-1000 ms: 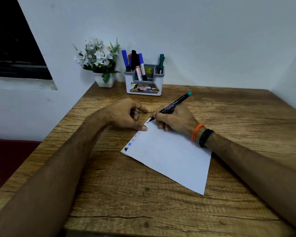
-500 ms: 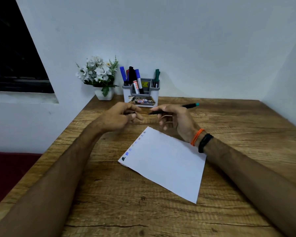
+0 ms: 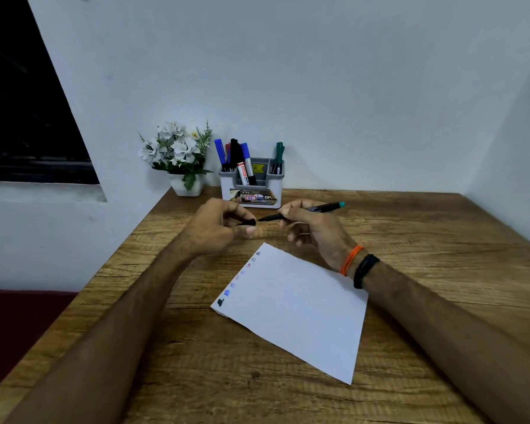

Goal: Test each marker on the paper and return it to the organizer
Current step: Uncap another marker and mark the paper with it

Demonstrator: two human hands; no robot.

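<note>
Since pen (image 3: 311,209) lifted off paper (image 3: 294,307), right hand (image 3: 314,231) pinches barrel, tip just beside cap (image 3: 248,222) pinched in left hand (image 3: 219,228); test mark made, recapping next, I judge.

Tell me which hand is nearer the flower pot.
Left. The left hand hovers in front of the flower pot; the right hand is farther right, past the organizer.

Home study corner; wooden desk (image 3: 410,228), marker organizer (image 3: 251,191), potted flowers (image 3: 178,154), window (image 3: 28,117)
</note>
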